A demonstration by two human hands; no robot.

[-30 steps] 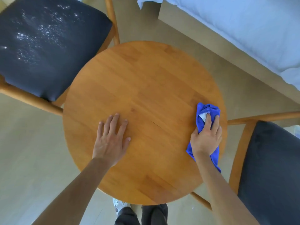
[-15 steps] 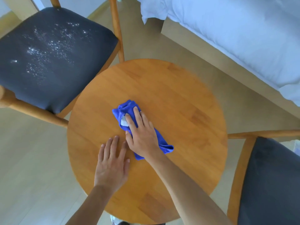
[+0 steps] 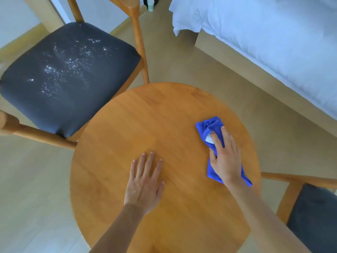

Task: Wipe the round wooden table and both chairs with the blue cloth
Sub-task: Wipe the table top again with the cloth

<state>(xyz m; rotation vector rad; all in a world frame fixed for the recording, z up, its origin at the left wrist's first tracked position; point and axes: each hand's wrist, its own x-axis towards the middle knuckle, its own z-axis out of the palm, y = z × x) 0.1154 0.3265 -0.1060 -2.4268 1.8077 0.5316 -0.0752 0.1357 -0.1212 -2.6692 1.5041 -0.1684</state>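
On the round wooden table (image 3: pixel 145 125), toward its right edge, the blue cloth (image 3: pixel 209 126) is seen bunched and pressed flat beneath the right hand (image 3: pixel 225 157), whose grip is curled over the fabric, with the thumb tucked against the cloth's near side. A white tag (image 3: pixel 209 139) is visible just beside the index finger. The left hand (image 3: pixel 145 181) is laid palm-down near the table's centre, its grip spread and holding nothing. Beyond the table's far left edge, a chair (image 3: pixel 69 77) with a dark seat is shown, speckled with white crumbs (image 3: pixel 69 66). At the table's near right, a second dark-seated chair (image 3: pixel 315 216) is partly visible. A white-sheeted bed (image 3: pixel 273 42) is seen beyond the table's far right.
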